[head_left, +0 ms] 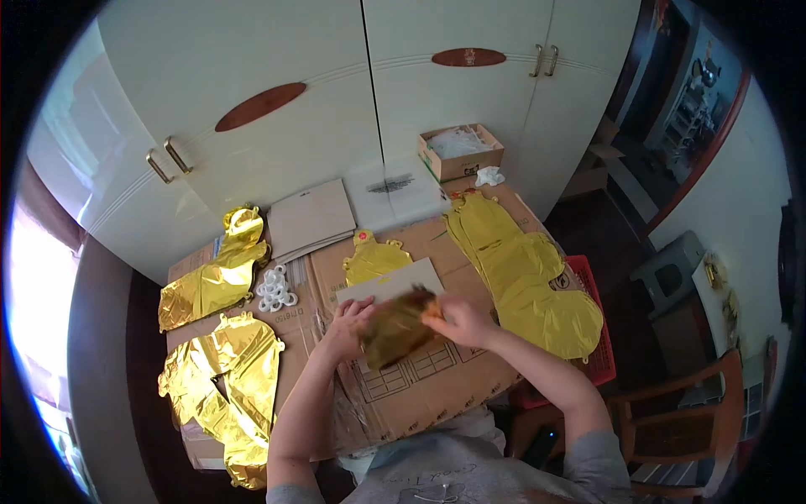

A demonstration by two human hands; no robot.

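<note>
At the far left corner of the surface (432,409), a cardboard-covered table, lies a shiny gold balloon (206,290), flat and creased. Nearer the person, a second gold balloon (239,357) spreads along the left side, its lower end reaching the near left corner. Just right of the first, white rings (275,289) sit in a heap. Behind them, toward the far edge, is a stack of grey-brown boards (311,220).

The left hand (342,328) is over the middle of the surface, its fingers close together at the left side of a piece of gold foil (395,329); whether they grip it I cannot tell. The foil is raised over a pale board (424,273), between the hands and blurred, so its exact shape is hard to make out. A yellow balloon (374,258) lies partly beneath that board's far side. The right hand (462,322) pinches the foil's right end between thumb and fingers.

Near the far right corner stand a small open box (461,153) of clear plastic and a crumpled white tissue (489,176). Yellow balloons (529,273) lie piled along the right edge, overhanging a red basket (598,367).
</note>
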